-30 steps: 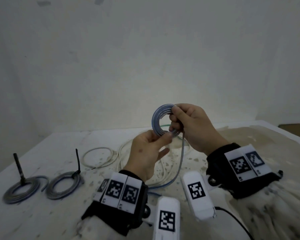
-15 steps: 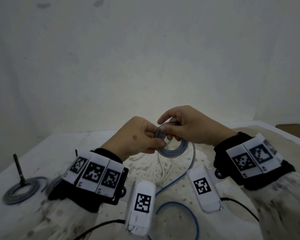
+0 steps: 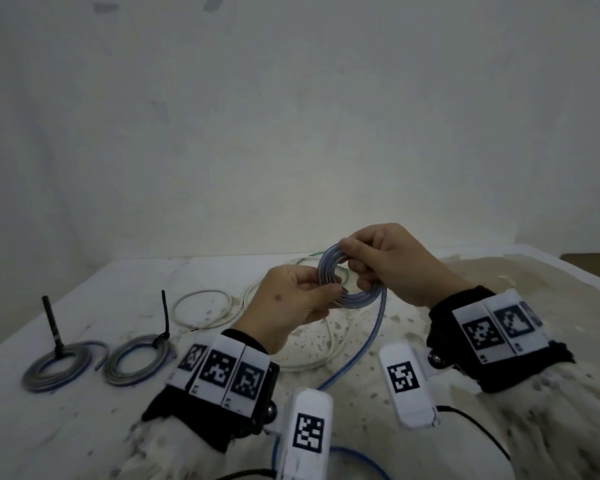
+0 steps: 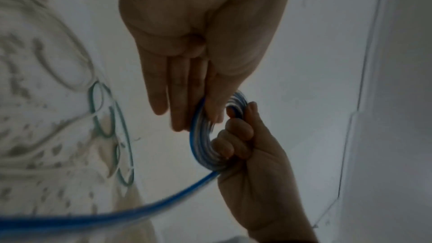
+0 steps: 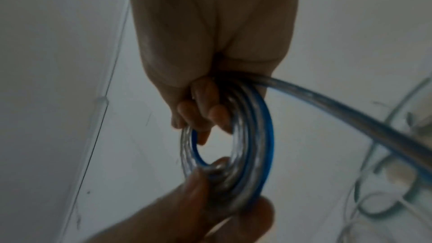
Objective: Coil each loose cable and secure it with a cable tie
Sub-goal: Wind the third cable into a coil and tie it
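A clear cable with a blue stripe is wound into a small coil [image 3: 323, 270] that I hold above the table with both hands. My left hand [image 3: 302, 296] pinches the coil's lower left edge between thumb and fingers; the left wrist view shows that coil [image 4: 201, 145] edge-on. My right hand [image 3: 371, 261] grips the upper right side, and in the right wrist view its fingers [image 5: 205, 110] curl through the coil's [image 5: 254, 145] hole. The loose tail [image 3: 373, 336] hangs from the right side down to the table and runs toward me.
Two coils [image 3: 59, 368] [image 3: 136, 362] lie at the table's left, each with a black cable tie [image 3: 51, 323] [image 3: 165, 317] sticking up. Loose white cable loops [image 3: 201, 310] and a green cable [image 3: 312, 261] lie behind and under my hands. The table's [image 3: 568, 271] right edge is close.
My left hand has come off the top of the coil and back to its lower left edge. The coil has risen and tipped up to face me, and both hands have shifted slightly right.
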